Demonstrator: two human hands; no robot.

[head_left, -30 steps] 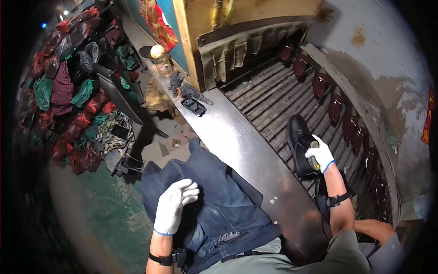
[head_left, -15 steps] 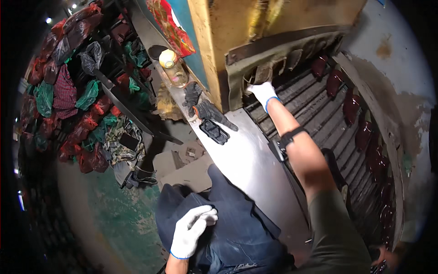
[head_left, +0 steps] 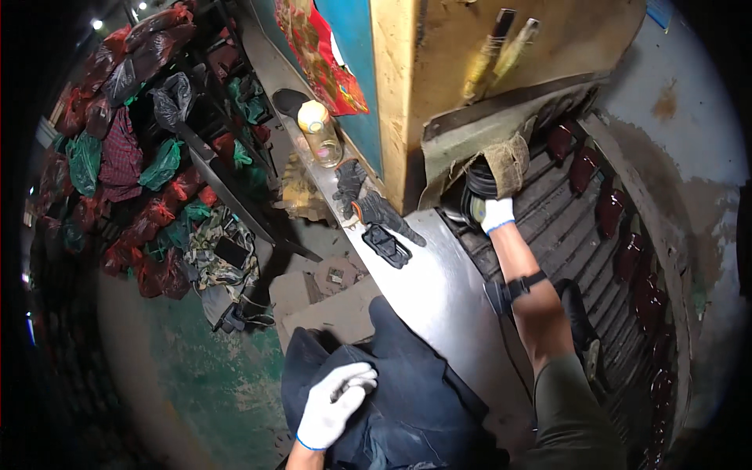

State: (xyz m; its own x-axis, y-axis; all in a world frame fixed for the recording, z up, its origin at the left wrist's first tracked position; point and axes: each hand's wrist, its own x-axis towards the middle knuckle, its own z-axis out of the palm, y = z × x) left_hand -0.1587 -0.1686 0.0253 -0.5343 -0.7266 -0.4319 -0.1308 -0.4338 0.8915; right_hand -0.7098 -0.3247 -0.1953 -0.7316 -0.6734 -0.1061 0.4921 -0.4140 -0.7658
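Observation:
My right hand (head_left: 497,215), in a white glove, reaches to the frayed cloth flap (head_left: 507,163) at the machine's opening. Its fingers, partly hidden, close on a dark rounded object (head_left: 480,182) with a yellowish-green patch, which sticks out under the flap above the slatted conveyor (head_left: 540,235). What kind of object it is I cannot make out. My left hand (head_left: 333,403), also white-gloved, rests over my dark-clad lap, fingers loosely bent, thumb apart, nothing held.
On the metal ledge (head_left: 446,301) lie a black tray-like piece (head_left: 386,245), dark gloves (head_left: 380,210) and a clear bottle (head_left: 323,143). Glossy dark-red pieces (head_left: 609,210) line the conveyor's right side. Red and green bags (head_left: 160,164) hang at left.
My right hand has drawn back from the flap toward me, and the dark object now shows in its grip. The view has shifted slightly. My left hand stays over my lap.

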